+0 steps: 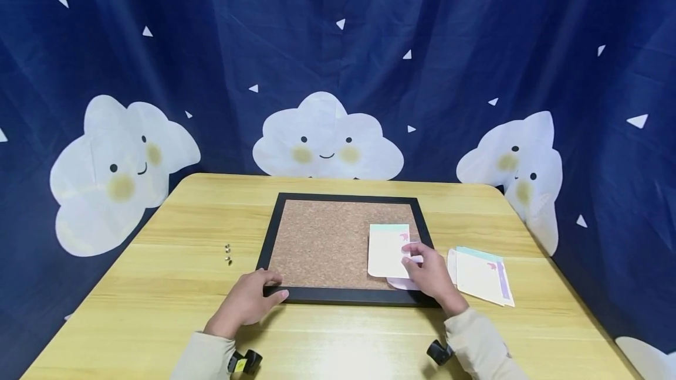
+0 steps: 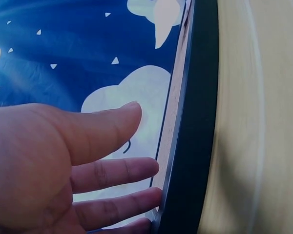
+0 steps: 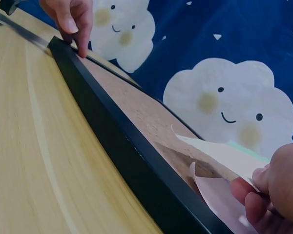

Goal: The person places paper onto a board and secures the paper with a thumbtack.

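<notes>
A cork board (image 1: 322,245) with a black frame lies on the wooden table. My left hand (image 1: 250,301) rests at its front left corner, with fairly straight fingers touching the frame (image 2: 198,117). Over the right part of the cork, my right hand (image 1: 430,271) pinches the right edge of a white note card (image 1: 388,251) with a mint top band and a small pink print. In the right wrist view this card (image 3: 224,152) is raised off the cork at a tilt. Beneath it lies a lilac card (image 3: 217,195) with a curled corner, partly hidden by the upper card.
Right of the board lies a small pile of similar note cards (image 1: 480,274) in white, mint and lilac. Several small metallic push pins (image 1: 227,251) sit left of the board. A dark blue curtain (image 1: 327,63) with smiling clouds hangs behind the table's far edge.
</notes>
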Available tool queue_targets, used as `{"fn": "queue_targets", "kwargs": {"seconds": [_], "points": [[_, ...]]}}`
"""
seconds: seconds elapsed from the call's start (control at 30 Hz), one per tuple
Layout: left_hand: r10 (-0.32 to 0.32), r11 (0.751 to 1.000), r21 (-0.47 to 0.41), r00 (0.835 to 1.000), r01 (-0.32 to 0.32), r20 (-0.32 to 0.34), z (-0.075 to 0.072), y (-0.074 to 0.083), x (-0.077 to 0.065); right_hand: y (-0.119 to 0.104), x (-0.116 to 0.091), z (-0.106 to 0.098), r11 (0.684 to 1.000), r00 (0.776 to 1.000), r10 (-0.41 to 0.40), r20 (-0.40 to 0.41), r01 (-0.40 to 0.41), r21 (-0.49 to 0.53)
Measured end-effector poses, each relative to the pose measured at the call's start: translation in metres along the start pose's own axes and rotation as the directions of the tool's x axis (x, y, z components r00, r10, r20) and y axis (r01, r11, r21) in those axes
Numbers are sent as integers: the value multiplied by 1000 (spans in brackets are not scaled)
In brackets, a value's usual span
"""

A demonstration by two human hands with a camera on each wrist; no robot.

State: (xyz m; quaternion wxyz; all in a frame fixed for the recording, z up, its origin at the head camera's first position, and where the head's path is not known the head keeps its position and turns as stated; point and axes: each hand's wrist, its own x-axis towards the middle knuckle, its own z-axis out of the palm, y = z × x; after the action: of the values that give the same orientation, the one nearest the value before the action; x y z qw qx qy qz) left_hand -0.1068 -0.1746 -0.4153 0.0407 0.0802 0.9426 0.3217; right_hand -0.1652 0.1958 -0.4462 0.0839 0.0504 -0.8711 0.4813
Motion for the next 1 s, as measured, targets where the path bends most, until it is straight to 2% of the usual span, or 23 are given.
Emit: {"fn": "queue_targets", "kwargs": {"seconds": [0.3,0.57,1.0], "points": [[5,1000,-8,1000,-5,10,-1,1,1,-4,1,6,998,999,-49,7,49,-34],[9,1000,-16,1000,-9,2,1,0,1,-5,3,14,997,999,-25,29,27,-67],[6,1000,-17,1000,-6,-2,0,-1,-1,-11,4,31,995,997,-53,49,56,-77]]}}
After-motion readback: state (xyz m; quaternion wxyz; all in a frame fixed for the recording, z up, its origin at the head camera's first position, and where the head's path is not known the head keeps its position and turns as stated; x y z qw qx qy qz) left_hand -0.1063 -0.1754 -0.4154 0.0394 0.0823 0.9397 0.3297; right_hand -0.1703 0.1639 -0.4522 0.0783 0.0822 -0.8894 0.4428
